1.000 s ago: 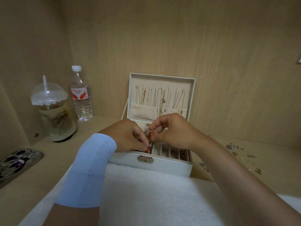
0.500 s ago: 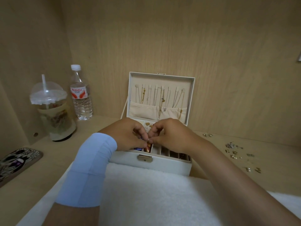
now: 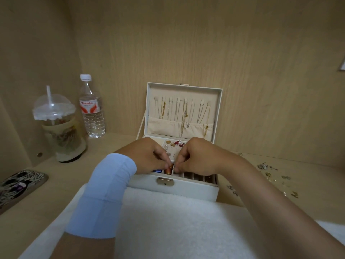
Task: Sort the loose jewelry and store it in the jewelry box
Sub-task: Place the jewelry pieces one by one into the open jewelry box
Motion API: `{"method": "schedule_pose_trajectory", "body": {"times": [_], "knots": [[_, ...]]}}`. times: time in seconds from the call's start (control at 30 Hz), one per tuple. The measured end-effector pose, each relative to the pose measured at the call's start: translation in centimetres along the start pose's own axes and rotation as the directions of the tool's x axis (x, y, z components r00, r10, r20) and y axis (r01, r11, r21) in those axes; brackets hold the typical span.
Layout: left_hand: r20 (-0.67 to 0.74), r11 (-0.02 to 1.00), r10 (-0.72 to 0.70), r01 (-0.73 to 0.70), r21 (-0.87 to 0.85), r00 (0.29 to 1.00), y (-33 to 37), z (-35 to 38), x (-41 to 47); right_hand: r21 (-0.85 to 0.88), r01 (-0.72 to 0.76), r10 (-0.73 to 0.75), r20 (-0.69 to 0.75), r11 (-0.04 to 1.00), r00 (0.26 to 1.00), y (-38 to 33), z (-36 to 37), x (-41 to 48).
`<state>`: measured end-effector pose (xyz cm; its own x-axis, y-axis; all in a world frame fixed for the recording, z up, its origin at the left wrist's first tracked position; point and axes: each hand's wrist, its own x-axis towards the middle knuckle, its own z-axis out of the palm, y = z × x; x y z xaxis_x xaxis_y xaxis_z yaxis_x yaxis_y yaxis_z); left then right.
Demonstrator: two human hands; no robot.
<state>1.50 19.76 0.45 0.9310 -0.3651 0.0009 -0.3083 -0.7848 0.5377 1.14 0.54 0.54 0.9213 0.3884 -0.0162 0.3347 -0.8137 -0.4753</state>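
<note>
Ring (image 3: 168, 170): upright in box (image 3: 186, 189) front slot, pinched from left by left hand (image 3: 147, 156), from right by right hand (image 3: 197, 157).

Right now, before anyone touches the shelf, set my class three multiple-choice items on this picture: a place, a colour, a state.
1. The loose jewelry lies: A left of the jewelry box; B right of it; C behind it.
2. The piece that the left hand and right hand pinch is: A green; B orange; C white.
3. The box lid is: A open, upright; B shut; C removed.
Key: B, scattered on the shelf there; B, orange shows between the hands; A, necklaces hang inside it.
</note>
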Motion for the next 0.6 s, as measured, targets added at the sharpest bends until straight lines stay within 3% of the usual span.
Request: {"method": "schedule_pose_trajectory", "body": {"times": [0.27,0.5,0.6], "knots": [[-0.027,1.000,-0.023,0.023,-0.006,0.999,-0.10,-0.01,0.21,-0.195,0.123,-0.150,-0.130,0.973,0.980,-0.44,-0.13,-0.33],[-0.036,1.000,-0.015,0.015,0.008,0.999,-0.15,0.07,0.20,-0.201,0.150,-0.198,-0.248,0.968,0.948,-0.26,0.54,0.10],[-0.046,0.999,-0.010,0.012,0.040,0.999,-0.06,0.13,0.30,-0.111,0.157,-0.175,-0.171,0.981,0.970,-0.21,-0.03,-0.20]]}}
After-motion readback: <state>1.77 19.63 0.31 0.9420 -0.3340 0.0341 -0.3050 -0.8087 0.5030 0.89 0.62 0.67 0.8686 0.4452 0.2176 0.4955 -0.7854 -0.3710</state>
